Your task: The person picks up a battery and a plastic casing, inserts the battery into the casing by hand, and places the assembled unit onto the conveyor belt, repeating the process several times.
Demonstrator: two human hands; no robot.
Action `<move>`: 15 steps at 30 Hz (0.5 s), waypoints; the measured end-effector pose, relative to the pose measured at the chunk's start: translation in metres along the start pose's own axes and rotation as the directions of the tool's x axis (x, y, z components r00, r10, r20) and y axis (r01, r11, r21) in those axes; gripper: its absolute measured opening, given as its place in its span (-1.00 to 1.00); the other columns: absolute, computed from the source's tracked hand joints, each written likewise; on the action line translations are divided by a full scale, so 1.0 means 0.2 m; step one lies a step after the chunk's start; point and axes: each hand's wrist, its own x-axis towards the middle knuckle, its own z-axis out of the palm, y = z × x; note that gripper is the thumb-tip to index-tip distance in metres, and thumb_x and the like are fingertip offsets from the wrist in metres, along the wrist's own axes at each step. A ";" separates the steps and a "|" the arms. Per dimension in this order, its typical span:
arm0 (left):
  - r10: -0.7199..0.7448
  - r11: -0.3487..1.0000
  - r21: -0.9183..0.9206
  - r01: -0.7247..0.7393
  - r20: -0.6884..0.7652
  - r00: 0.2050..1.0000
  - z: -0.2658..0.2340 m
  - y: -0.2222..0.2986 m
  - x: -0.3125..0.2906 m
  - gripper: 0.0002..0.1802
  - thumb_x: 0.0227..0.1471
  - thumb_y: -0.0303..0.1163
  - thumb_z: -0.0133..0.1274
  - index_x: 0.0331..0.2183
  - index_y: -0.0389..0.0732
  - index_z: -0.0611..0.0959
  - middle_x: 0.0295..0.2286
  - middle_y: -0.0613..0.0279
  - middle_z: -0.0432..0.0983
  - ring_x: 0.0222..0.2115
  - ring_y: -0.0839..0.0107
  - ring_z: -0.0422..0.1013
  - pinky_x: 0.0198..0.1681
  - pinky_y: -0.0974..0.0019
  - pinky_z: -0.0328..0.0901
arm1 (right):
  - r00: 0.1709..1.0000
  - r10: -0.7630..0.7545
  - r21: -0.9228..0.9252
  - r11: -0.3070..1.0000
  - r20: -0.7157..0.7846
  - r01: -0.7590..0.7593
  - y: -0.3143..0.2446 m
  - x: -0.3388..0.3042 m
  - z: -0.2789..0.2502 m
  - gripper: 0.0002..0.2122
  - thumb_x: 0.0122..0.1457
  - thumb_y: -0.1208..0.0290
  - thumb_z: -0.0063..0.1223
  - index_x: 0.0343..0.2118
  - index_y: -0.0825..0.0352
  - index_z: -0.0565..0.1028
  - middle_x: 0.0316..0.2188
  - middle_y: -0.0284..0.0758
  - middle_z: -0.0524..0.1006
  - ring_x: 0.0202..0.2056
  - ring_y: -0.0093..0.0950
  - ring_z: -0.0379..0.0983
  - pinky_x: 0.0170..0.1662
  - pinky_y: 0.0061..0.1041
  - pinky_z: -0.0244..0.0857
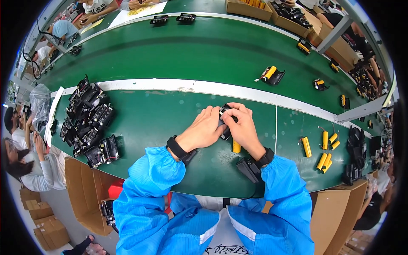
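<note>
Small black plastic housing (pixel 226 120) gripped between left hand (pixel 207 128) and right hand (pixel 241 126) above green surface (pixel 161 119), yellow battery cell (pixel 236 147) lain just under the hands, heap of black housings (pixel 88 121) seen far left, loose yellow cells (pixel 325 148) scattered right.

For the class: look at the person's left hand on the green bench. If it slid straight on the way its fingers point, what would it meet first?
The left hand points right and slightly away, and its fingertips already touch the small black part that both hands hold. That part comes first, with the right hand closing on it from the other side.
</note>
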 end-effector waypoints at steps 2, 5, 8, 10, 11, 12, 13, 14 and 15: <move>0.014 1.000 0.005 -0.014 -0.030 0.999 0.01 0.00 0.00 -0.50 0.04 -0.38 0.06 -0.04 -0.44 0.34 -0.22 -0.19 0.34 -0.14 -0.09 0.31 -0.10 0.00 0.24 | 1.000 0.029 0.009 1.000 -0.003 -0.029 -0.01 0.00 0.00 -0.91 0.11 0.41 0.13 -0.37 0.24 0.62 -0.01 -0.31 0.46 0.07 -0.24 0.19 0.18 -0.28 0.03; 0.000 1.000 0.004 0.000 -0.018 1.000 0.01 0.00 0.00 -0.42 0.05 -0.38 0.07 0.03 -0.49 0.29 -0.21 -0.21 0.34 -0.14 -0.11 0.31 -0.07 0.03 0.24 | 0.999 0.050 0.026 0.998 0.000 -0.050 -0.01 0.00 0.01 -0.91 0.11 0.40 0.13 -0.36 0.24 0.62 -0.01 -0.31 0.47 0.07 -0.25 0.19 0.17 -0.27 0.03; -0.008 1.000 -0.002 0.008 -0.016 1.000 0.01 0.00 0.00 -0.40 0.06 -0.37 0.07 0.04 -0.51 0.27 -0.21 -0.22 0.35 -0.14 -0.12 0.31 -0.06 0.04 0.25 | 0.998 0.068 0.052 0.996 0.003 -0.068 0.00 -0.02 0.01 -0.91 0.12 0.40 0.14 -0.36 0.23 0.63 -0.02 -0.31 0.47 0.06 -0.26 0.20 0.17 -0.27 0.03; -0.012 1.000 -0.013 0.012 -0.025 1.000 0.01 0.00 0.00 -0.44 0.05 -0.37 0.07 0.00 -0.51 0.30 -0.22 -0.22 0.35 -0.15 -0.12 0.32 -0.08 0.03 0.25 | 0.998 0.060 0.078 0.995 -0.023 -0.058 0.00 -0.02 0.01 -0.91 0.12 0.40 0.14 -0.36 0.24 0.63 -0.02 -0.31 0.47 0.06 -0.28 0.21 0.17 -0.27 0.03; -0.014 1.000 -0.015 0.014 -0.027 1.000 0.01 0.00 0.00 -0.44 0.05 -0.37 0.07 0.00 -0.51 0.30 -0.22 -0.22 0.35 -0.15 -0.12 0.32 -0.08 0.03 0.25 | 0.998 0.056 0.091 0.994 -0.035 -0.053 0.00 -0.02 0.01 -0.91 0.12 0.40 0.14 -0.36 0.24 0.63 -0.02 -0.31 0.47 0.06 -0.28 0.21 0.17 -0.27 0.03; -0.010 1.000 -0.018 0.009 -0.043 0.999 0.01 0.00 0.00 -0.50 0.04 -0.38 0.07 -0.06 -0.48 0.33 -0.24 -0.22 0.36 -0.17 -0.12 0.32 -0.10 0.02 0.25 | 0.998 0.055 0.089 0.995 -0.032 -0.052 0.00 -0.02 0.01 -0.91 0.12 0.40 0.14 -0.36 0.24 0.63 -0.02 -0.31 0.47 0.06 -0.28 0.21 0.17 -0.27 0.03; -0.005 1.000 -0.021 0.003 -0.059 0.998 0.02 -0.01 0.00 -0.57 0.03 -0.38 0.07 -0.13 -0.45 0.35 -0.26 -0.21 0.36 -0.18 -0.12 0.33 -0.12 0.01 0.25 | 0.998 0.061 0.096 0.994 -0.011 -0.060 0.00 -0.02 0.00 -0.90 0.12 0.40 0.13 -0.35 0.24 0.63 -0.01 -0.29 0.46 0.07 -0.26 0.18 0.17 -0.28 0.04; 0.000 1.000 -0.023 -0.002 -0.074 0.997 0.02 -0.01 0.00 -0.63 0.02 -0.38 0.07 -0.20 -0.42 0.38 -0.28 -0.20 0.37 -0.19 -0.12 0.33 -0.14 -0.01 0.24 | 0.998 0.067 0.103 0.992 0.010 -0.067 0.00 -0.02 0.00 -0.89 0.12 0.40 0.12 -0.34 0.25 0.63 0.00 -0.27 0.44 0.09 -0.24 0.15 0.17 -0.28 0.05; -0.001 1.000 -0.025 -0.001 -0.076 0.997 0.02 -0.01 0.00 -0.63 0.02 -0.38 0.07 -0.20 -0.42 0.38 -0.28 -0.20 0.37 -0.19 -0.12 0.33 -0.14 -0.01 0.24 | 0.997 0.072 0.109 0.991 0.030 -0.075 0.00 -0.02 -0.01 -0.88 0.11 0.40 0.11 -0.33 0.26 0.63 0.01 -0.26 0.42 0.10 -0.22 0.12 0.17 -0.28 0.07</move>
